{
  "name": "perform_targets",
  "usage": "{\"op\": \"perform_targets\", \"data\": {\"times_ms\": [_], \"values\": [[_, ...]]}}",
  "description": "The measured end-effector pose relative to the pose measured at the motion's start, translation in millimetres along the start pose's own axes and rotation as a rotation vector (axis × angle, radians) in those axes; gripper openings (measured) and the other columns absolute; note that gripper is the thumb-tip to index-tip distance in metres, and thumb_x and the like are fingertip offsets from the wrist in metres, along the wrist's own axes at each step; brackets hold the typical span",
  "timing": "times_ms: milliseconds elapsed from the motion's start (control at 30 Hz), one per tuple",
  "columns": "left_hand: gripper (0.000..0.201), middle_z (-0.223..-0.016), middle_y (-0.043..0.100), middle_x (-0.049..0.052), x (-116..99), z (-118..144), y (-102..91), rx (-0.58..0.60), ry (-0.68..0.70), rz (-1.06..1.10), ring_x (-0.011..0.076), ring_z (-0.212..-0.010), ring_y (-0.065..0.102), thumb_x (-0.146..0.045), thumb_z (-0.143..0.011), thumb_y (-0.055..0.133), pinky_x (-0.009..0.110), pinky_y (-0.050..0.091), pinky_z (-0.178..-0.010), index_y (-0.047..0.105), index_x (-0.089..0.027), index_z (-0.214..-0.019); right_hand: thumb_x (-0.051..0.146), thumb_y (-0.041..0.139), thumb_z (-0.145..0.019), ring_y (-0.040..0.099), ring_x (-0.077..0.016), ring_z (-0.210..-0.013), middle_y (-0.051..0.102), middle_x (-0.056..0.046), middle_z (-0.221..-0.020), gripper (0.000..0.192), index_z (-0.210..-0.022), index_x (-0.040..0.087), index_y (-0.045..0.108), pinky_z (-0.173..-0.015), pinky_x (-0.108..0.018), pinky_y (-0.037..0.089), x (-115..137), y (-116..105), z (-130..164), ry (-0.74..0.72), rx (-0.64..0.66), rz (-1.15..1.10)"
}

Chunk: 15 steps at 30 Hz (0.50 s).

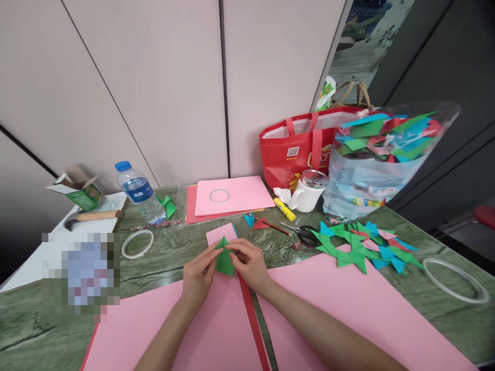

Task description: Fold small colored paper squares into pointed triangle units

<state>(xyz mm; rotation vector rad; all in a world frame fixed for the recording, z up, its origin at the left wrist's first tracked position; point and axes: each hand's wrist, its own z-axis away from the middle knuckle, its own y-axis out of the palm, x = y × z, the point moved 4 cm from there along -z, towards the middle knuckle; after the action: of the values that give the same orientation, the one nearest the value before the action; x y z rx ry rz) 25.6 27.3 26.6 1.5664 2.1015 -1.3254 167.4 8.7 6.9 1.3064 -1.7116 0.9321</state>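
Between both hands is a piece of green paper (225, 262), folded to a point at its top. My left hand (199, 270) pinches its left edge near the tip. On the other side, my right hand (249, 263) grips the right edge with thumb and fingers. The paper is held just over a large pink sheet (154, 319), which has red paper showing along its edge. Behind the hands lies a small stack of pink paper strips (220, 234). Small folded blue (249, 220) and red paper pieces (261, 223) rest beyond it.
Star-shaped folded paper rings (351, 247), scissors (305, 234), a glue stick (285, 209) and a white mug (309, 193) stand right. Behind are a red bag (278, 159) and a plastic bag of folded paper (359, 180). Left are a water bottle (141, 193), tape ring (138, 244) and hammer-like tool (95, 216).
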Motion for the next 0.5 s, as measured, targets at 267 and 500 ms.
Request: {"op": "perform_targets", "data": {"times_ms": [267,500], "values": [[0.025,-0.104,0.064,0.007,-11,1,1.6,-0.029,0.202,-0.143,0.0164,-0.090,0.062,-0.008,-0.079,0.046,0.028,0.053,-0.075,0.062,-0.020,-0.095,0.010,0.048,-0.072,0.055,-0.0120,-0.071,0.051,-0.008,-0.108,0.034,-0.102,0.023,0.058,-0.059,-0.024,0.049,15,-1,4,-0.150,0.021,0.087],[0.036,-0.112,0.059,0.013,-15,11,6.3,-0.007,0.405,-0.356,0.0169,-0.095,0.060,-0.002,-0.078,0.045,0.024,0.052,-0.070,0.054,-0.015,-0.110,0.010,0.047,-0.074,0.054,-0.0171,-0.092,0.053,-0.008,-0.106,0.037,-0.109,0.023,0.053,-0.073,-0.029,0.050,19,-1,4,-0.157,-0.003,0.063]]}}
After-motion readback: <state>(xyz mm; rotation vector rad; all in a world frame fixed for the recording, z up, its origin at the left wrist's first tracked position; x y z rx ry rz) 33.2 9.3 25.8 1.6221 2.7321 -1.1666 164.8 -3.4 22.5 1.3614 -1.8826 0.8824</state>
